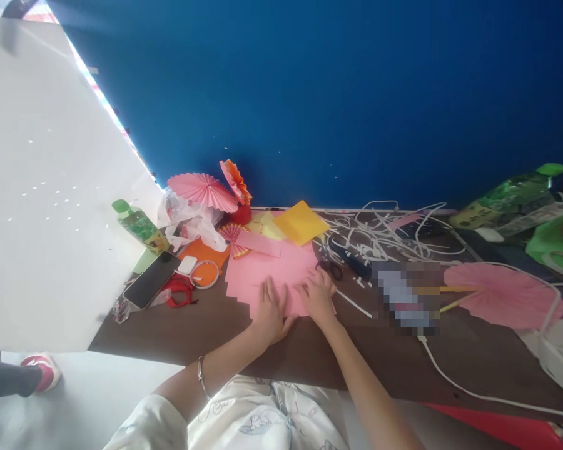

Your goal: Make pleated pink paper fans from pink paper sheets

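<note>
1. Paper (244,274): flat pink sheets, stepped corners; mid-table (206,334), between front and back edges.
2. Left hand (269,312): released, fingers extended on paper.
3. Right hand (318,295): fingers bent on paper's right side; grip cannot be told.
4. Brown tabletop strip separates paper from front edge.
5. Cables (380,236): thin, tangled, near back edge.

Before me on the table (169,337) lie paper sheets (244,275), under my left hand (271,312) and right hand (317,292); left of the sheets is a phone (151,280), to the right a paper fan (504,297), and behind the phone a plastic bag (197,228)
</note>
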A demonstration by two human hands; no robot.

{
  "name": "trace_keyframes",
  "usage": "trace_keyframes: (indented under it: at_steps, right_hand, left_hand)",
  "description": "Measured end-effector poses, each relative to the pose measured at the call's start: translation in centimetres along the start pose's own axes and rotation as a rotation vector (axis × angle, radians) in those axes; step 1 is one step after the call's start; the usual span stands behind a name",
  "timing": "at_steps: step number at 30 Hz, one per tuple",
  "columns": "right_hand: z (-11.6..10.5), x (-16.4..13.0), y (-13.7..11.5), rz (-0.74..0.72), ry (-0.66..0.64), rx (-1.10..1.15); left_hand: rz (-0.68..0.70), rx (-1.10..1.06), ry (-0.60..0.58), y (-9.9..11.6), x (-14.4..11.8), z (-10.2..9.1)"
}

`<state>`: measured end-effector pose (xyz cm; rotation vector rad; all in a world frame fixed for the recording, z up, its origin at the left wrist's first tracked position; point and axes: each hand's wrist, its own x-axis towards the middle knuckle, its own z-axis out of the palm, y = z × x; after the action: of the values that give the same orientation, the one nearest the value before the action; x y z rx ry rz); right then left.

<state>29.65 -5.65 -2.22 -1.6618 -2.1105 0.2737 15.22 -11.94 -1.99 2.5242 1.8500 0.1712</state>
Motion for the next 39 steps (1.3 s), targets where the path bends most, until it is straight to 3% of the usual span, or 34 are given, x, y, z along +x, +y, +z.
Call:
trace_keyframes:
  at_steps: [10, 21, 29, 39]
  right_hand:
    - [0.6, -0.2, 0.5, 0.07, 0.065, 0.021]
    - [0.5, -0.1, 0.0, 0.165, 0.047, -0.008]
    - [1.0, -0.5, 0.1, 0.109, 0.093, -0.043]
    - [0.8, -0.5, 0.0, 0.137, 0.08, -0.03]
  left_hand:
    - [-0.002, -0.02, 0.025, 0.3, 0.2, 0.3]
    - [-0.005, -0.01, -0.002, 0.4, 0.3, 0.1]
    - [-0.018, -0.035, 0.029, -0.2, 0.0, -0.3]
    - [0.0, -0.136, 0.007, -1.5, -0.4, -0.9]
